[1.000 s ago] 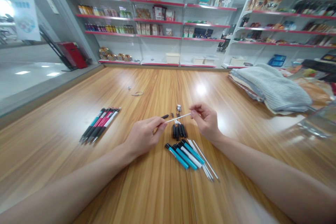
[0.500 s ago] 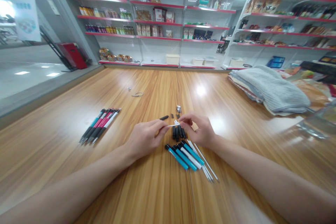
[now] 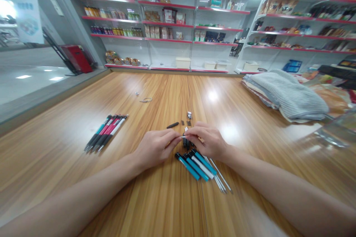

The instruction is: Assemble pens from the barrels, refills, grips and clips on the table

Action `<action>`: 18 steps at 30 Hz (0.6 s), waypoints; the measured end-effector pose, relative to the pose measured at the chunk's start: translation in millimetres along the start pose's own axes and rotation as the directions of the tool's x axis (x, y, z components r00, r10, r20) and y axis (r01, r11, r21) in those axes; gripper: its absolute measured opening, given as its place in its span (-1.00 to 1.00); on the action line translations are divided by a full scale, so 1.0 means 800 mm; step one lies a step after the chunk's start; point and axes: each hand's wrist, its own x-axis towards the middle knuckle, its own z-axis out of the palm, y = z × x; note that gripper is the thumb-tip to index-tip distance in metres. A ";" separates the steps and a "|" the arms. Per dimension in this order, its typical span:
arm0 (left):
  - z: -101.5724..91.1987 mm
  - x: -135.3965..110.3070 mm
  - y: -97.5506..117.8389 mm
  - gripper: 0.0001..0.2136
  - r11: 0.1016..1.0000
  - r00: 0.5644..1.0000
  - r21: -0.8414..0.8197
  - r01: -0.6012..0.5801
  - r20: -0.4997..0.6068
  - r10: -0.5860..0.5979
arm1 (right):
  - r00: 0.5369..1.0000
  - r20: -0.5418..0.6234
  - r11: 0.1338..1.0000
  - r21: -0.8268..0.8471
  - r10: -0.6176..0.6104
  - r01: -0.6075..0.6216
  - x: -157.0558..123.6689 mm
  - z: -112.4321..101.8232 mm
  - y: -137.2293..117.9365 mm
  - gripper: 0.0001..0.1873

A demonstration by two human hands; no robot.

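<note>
My left hand [image 3: 155, 147] and my right hand [image 3: 207, 140] meet fingertip to fingertip over the wooden table [image 3: 155, 200]. Both pinch a thin white pen refill [image 3: 183, 137]; only a short stretch of it shows between the fingers. Just below the hands lie teal and white pen barrels [image 3: 197, 163] and loose white refills [image 3: 219, 179]. Small black pen tips [image 3: 187, 141] sit under the fingertips. A black pen part [image 3: 172, 125] and tiny springs and bits [image 3: 189, 115] lie a little farther away.
A row of assembled teal, pink and black pens [image 3: 105, 132] lies to the left. Folded striped cloth [image 3: 286, 94] is stacked at the right. A small ring and clip [image 3: 145, 99] rest farther back. Shop shelves [image 3: 169, 22] line the far wall.
My right hand has slid leftward along the white refill to meet my left hand. Most of the refill's length has vanished between the fingers. Both hands sank slightly toward the table.
</note>
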 end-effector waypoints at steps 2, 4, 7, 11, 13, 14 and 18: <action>-0.001 0.001 0.001 -0.83 1.000 1.000 0.003 -0.011 0.006 0.011 | 1.000 0.007 1.000 -0.012 -0.007 0.007 0.001 0.000 -0.002 -0.84; -0.001 0.001 0.002 -0.82 1.000 0.999 0.007 -0.029 0.030 0.028 | 0.999 0.036 1.000 -0.025 -0.018 0.019 0.001 0.000 -0.004 -0.85; 0.000 0.001 0.003 -0.80 0.999 0.997 0.007 -0.049 0.057 0.048 | 0.997 0.072 0.999 -0.033 -0.013 0.015 0.002 0.001 -0.006 -0.86; 0.001 0.001 0.002 -0.79 0.999 0.997 0.012 -0.048 0.055 0.047 | 0.998 0.063 0.999 -0.031 0.019 -0.017 0.002 0.001 -0.005 -0.85; 0.001 0.001 0.002 -0.80 0.999 0.997 0.022 -0.043 0.070 0.041 | 0.997 0.072 0.999 -0.028 0.018 -0.016 0.002 0.001 -0.005 -0.85; 0.001 0.001 0.002 -0.80 0.999 0.997 0.028 -0.040 0.073 0.038 | 0.997 0.080 0.999 -0.027 0.020 -0.018 0.002 0.000 -0.006 -0.85; -0.001 0.002 0.003 -0.83 0.999 0.999 0.039 -0.026 0.046 0.025 | 0.995 0.081 0.998 -0.029 0.066 -0.064 0.003 -0.004 -0.011 -0.78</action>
